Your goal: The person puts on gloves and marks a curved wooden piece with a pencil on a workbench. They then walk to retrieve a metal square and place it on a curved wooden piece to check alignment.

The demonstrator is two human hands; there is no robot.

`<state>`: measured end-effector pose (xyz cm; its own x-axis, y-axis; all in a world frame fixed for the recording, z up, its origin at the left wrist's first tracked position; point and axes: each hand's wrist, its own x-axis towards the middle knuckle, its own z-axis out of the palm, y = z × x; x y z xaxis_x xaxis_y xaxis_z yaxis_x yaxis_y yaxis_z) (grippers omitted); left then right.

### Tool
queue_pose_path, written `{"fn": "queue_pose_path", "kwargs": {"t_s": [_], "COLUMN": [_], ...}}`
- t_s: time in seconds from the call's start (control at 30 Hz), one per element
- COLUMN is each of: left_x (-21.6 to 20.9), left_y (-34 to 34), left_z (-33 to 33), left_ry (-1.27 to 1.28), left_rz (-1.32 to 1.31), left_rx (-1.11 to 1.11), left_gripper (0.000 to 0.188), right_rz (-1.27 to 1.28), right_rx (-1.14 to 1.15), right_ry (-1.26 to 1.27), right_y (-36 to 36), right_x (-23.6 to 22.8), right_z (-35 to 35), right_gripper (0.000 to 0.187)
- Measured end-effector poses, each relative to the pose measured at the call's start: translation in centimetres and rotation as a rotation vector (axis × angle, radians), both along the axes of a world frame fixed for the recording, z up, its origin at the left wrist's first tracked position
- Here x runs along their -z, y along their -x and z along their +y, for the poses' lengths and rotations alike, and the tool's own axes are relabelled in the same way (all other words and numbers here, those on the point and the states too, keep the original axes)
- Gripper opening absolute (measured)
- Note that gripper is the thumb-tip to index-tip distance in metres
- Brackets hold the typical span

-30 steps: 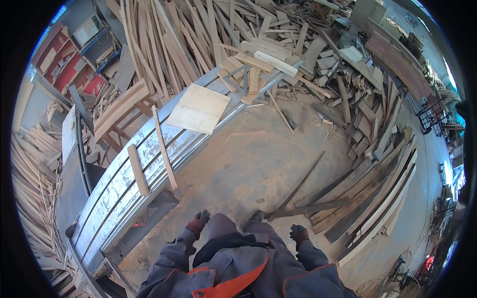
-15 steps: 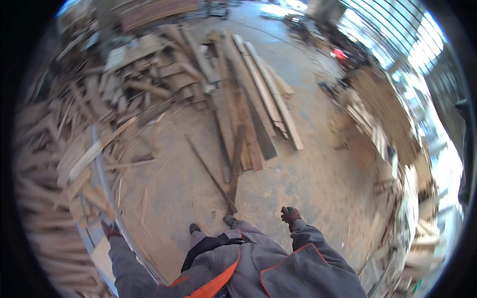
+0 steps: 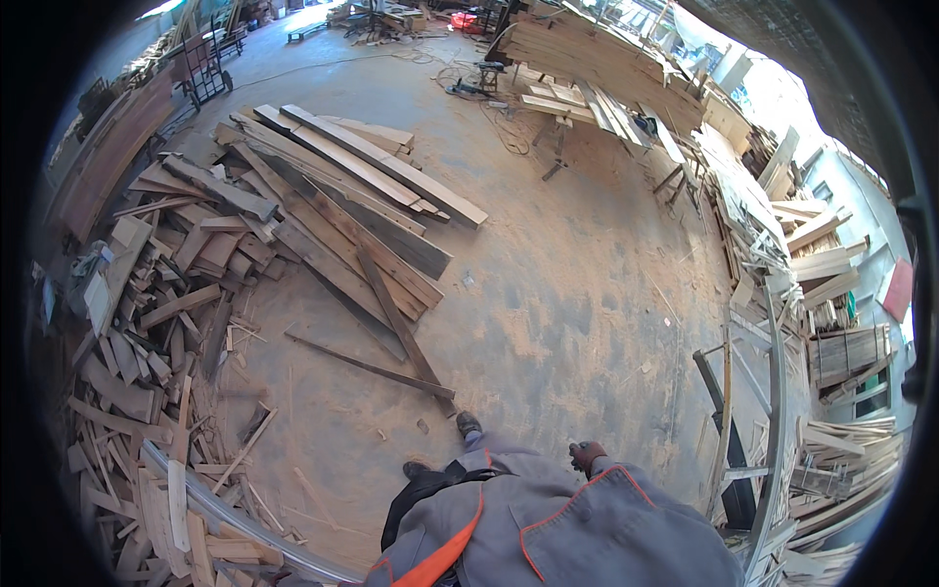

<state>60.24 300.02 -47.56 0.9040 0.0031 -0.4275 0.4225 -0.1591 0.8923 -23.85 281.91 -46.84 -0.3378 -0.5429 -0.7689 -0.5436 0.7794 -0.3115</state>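
My right hand [image 3: 587,456] hangs beside my body above the dusty floor, its fingers curled in, and no object shows in it. My left hand is out of view. Ahead and to the left of my feet lie two thin dark wood strips; one long dark strip [image 3: 391,308] leans over a stack of boards, and a narrower strip [image 3: 367,362] rests on the floor, their near ends close together. Beyond them is the stack of long planks [image 3: 381,168], some pale and some brown.
A heap of wood offcuts [image 3: 117,391] spreads along the left, with a curved metal rail [image 3: 210,504] at its near side. On the right stand a metal frame [image 3: 773,421] and piles of scrap wood [image 3: 831,460]. Farther off are a board-laden workbench [image 3: 597,108], cables and a hand truck [image 3: 203,76].
My view has swung to the right, so the plank stack now sits farther left. My left hand, earlier near the metal rail, has gone out of view. My right hand stays curled.
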Motion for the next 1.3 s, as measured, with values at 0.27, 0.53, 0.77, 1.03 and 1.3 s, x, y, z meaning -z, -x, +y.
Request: {"fn": "queue_pose_path", "kwargs": {"t_s": [0.27, 0.53, 0.77, 1.03, 1.3], "left_x": [-0.9, -1.7, -2.0, -1.6, 5.4], "left_y": [10.0, 21.4, 29.6, 32.6, 33.9], "left_z": [-10.5, -24.1, -36.3, -49.2, -78.4], "left_ry": [-0.146, -0.291, -0.472, -0.625, -0.531], "left_rz": [-0.012, -0.071, -0.081, -0.071, 0.035], "left_rx": [0.263, 0.347, 0.374, 0.404, 0.57], "left_gripper": [0.048, 0.047, 0.047, 0.047, 0.047], "right_rz": [-0.08, -0.092, -0.21, -0.266, -0.201], "right_rx": [-0.074, -0.108, -0.024, 0.36, 0.735], "right_ry": [0.007, -0.024, 0.068, 0.16, -0.019], "right_y": [-0.6, 7.1, 16.6, 25.6, 27.8], "right_x": [3.9, 10.0, 9.3, 6.2, 6.2], "right_z": [-4.0, -12.9, -26.7, -39.4, -42.9], "right_gripper": [0.036, 0.047, 0.044, 0.028, 0.032]}}
